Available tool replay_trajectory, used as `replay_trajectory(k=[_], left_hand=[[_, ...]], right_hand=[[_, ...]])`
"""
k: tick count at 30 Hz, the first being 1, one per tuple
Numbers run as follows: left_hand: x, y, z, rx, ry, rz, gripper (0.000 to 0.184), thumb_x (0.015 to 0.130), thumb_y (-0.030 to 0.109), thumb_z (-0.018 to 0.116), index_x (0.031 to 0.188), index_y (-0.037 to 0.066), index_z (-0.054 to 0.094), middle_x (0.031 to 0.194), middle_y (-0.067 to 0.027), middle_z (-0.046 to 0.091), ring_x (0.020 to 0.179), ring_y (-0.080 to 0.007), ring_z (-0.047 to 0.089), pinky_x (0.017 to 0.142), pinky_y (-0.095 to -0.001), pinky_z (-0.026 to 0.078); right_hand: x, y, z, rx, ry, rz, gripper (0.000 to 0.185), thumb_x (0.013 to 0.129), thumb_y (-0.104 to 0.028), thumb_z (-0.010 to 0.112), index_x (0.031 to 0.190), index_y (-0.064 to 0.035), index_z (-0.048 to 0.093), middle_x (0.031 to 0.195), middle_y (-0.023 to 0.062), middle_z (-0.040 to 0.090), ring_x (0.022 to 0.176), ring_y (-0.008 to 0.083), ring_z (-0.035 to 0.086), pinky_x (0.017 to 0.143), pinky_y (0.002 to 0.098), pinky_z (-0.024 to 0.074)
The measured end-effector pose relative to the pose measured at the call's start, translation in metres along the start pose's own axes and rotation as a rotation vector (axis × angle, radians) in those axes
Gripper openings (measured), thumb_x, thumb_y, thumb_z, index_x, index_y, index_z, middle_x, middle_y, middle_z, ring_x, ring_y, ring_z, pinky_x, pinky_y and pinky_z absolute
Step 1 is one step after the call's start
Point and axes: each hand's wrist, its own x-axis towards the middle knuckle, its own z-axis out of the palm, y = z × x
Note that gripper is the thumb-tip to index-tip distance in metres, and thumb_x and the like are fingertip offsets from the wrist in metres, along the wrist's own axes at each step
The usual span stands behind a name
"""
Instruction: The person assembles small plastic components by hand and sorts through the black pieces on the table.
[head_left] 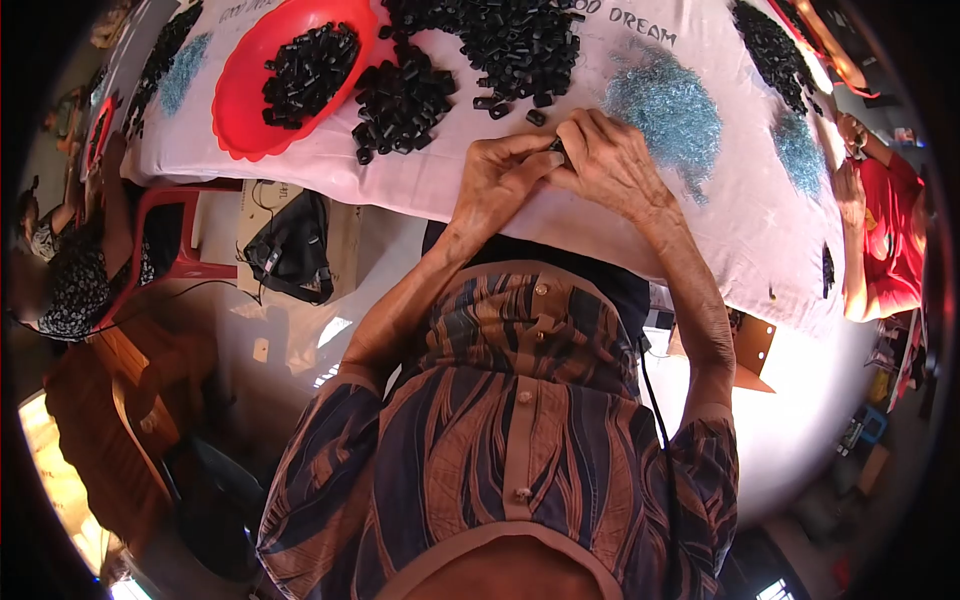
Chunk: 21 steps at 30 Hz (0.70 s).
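Note:
My left hand [503, 172] and my right hand [603, 160] meet at the table's near edge, fingers pinched together. Between the fingertips is a small black piece [557, 146], mostly hidden; it resembles the loose black pieces nearby. Just beyond my hands lies a large heap of small black plastic pieces [520, 50], with a smaller pile [403, 100] to its left. Right of my right hand spreads a heap of tiny shiny bluish parts [665, 115], too fine to make out singly.
A red scalloped basin [228, 95] holding more black pieces stands at left on the pink cloth [300, 178]. Other black and bluish heaps lie at both sides. A person in red [890, 230] sits at right, another person [90, 250] at left. A black bag [292, 245] lies below the table.

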Motion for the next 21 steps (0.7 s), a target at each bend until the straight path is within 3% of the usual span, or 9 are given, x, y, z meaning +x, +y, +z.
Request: replay_trajectory(k=[4,7,10,12,16,18,21], left_hand=[[0.001,0.004,-0.002,0.010,-0.005,-0.029,0.018,0.089,0.001,0.063,0.104,-0.004,0.071,0.083,0.0001,0.068,0.075,-0.0026,0.053,0.064,-0.0186,0.045],[0.004,0.000,-0.007,-0.054,-0.020,-0.031,0.015,0.090,0.005,0.064,0.099,-0.003,0.072,0.081,-0.0001,0.068,0.074,-0.0032,0.053,0.065,-0.0190,0.045],[0.009,0.002,-0.016,-0.315,-0.195,-0.196,0.017,0.092,0.010,0.063,0.099,-0.003,0.072,0.086,-0.0031,0.069,0.077,-0.0072,0.060,0.069,-0.0210,0.049],[0.010,0.007,-0.018,-0.436,-0.252,-0.315,0.024,0.094,0.017,0.061,0.107,-0.003,0.067,0.099,-0.0073,0.069,0.086,-0.0130,0.065,0.077,-0.0265,0.051],[0.012,0.013,-0.024,-0.539,-0.385,-0.437,0.023,0.094,0.014,0.061,0.109,-0.003,0.065,0.103,-0.0104,0.069,0.094,-0.0186,0.067,0.081,-0.0298,0.055],[0.010,0.013,-0.022,-0.614,-0.397,-0.463,0.024,0.093,0.016,0.063,0.109,-0.002,0.065,0.103,-0.0086,0.068,0.095,-0.0164,0.065,0.083,-0.0296,0.052],[0.011,0.012,-0.026,-0.670,-0.514,-0.474,0.025,0.092,0.018,0.064,0.109,-0.001,0.065,0.104,-0.0070,0.066,0.094,-0.0147,0.063,0.083,-0.0285,0.049]], right_hand=[[0.001,0.000,0.000,0.028,0.090,-0.029,0.036,0.065,-0.021,0.075,0.083,-0.0031,0.049,0.079,0.0102,0.054,0.073,0.0266,0.060,0.058,0.0370,0.0526],[0.000,0.000,-0.001,0.076,0.163,-0.059,0.038,0.066,-0.023,0.076,0.086,-0.0017,0.053,0.081,0.0102,0.054,0.073,0.0265,0.060,0.059,0.0366,0.0528],[-0.002,-0.001,-0.002,0.122,0.191,-0.040,0.043,0.070,-0.035,0.077,0.090,-0.0017,0.058,0.088,0.0090,0.059,0.078,0.0258,0.063,0.062,0.0356,0.0546],[-0.001,-0.004,-0.002,0.160,0.260,-0.075,0.048,0.072,-0.038,0.078,0.096,-0.0013,0.060,0.095,0.0096,0.061,0.081,0.0264,0.065,0.064,0.0356,0.0561],[-0.003,-0.005,-0.001,0.177,0.281,-0.081,0.054,0.071,-0.041,0.079,0.103,-0.0004,0.061,0.102,0.0108,0.062,0.086,0.0270,0.066,0.067,0.0355,0.0573],[-0.003,-0.006,-0.001,0.240,0.314,-0.102,0.063,0.063,-0.030,0.085,0.111,0.0015,0.059,0.100,0.0130,0.062,0.082,0.0274,0.066,0.062,0.0345,0.0568],[-0.001,-0.009,-0.003,0.309,0.324,-0.119,0.066,0.064,-0.028,0.084,0.117,0.0002,0.058,0.102,0.0130,0.062,0.081,0.0273,0.066,0.062,0.0340,0.0569]])
